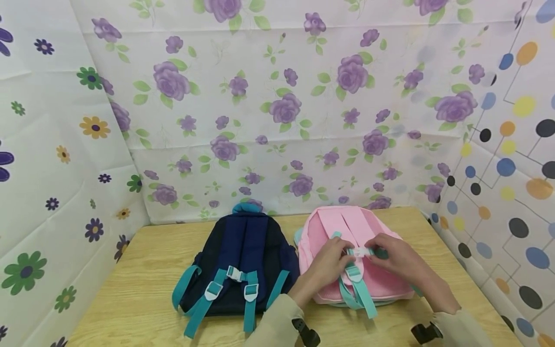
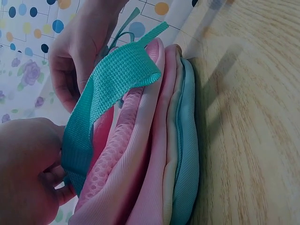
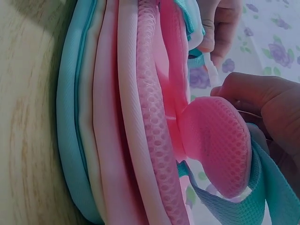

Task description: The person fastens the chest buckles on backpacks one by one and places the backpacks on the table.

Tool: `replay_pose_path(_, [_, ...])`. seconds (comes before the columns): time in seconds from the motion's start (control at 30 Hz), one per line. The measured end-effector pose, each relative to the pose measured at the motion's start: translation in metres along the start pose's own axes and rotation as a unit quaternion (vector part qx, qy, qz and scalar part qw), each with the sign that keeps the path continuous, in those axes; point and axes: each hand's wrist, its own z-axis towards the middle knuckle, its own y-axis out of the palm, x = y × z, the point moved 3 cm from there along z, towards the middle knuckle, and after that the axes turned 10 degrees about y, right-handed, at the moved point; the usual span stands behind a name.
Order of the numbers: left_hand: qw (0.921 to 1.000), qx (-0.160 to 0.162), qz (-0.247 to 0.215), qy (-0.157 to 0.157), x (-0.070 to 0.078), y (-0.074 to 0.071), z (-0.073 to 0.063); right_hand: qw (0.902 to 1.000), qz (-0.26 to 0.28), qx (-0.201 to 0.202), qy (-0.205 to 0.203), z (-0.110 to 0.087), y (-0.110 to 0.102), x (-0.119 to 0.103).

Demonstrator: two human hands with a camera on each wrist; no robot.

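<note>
A pink backpack (image 1: 386, 285) lies on the table, its straps facing up and its teal webbing ends toward me. Both hands are raised over its middle, at a white side-release buckle (image 1: 360, 252) on the teal chest strap. My left hand (image 1: 325, 261) pinches the buckle's left end, and my right hand (image 1: 395, 258) pinches its right end. The two halves look joined in the head view. In the left wrist view a loop of teal webbing (image 2: 117, 70) partly covers the fingers. A pink shoulder strap (image 3: 218, 140) stands up beside the right hand in the right wrist view.
To the left lies a dark navy backpack (image 1: 231, 241) with teal straps, its white chest buckle (image 1: 235, 273) fastened. Both bags rest on a wooden table (image 1: 143, 270). A flowered cloth (image 1: 260, 144) hangs behind, with patterned cloths at both sides.
</note>
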Motion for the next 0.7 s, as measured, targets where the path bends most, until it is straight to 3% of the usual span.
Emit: replay_pose_path(0.7, [0.9999, 0.013, -0.006, -0.008, -0.0008, 0.0044, 0.0013, 0.9997, 0.007, -0.024, -0.004, 0.0018, 0.0057, 0.0023])
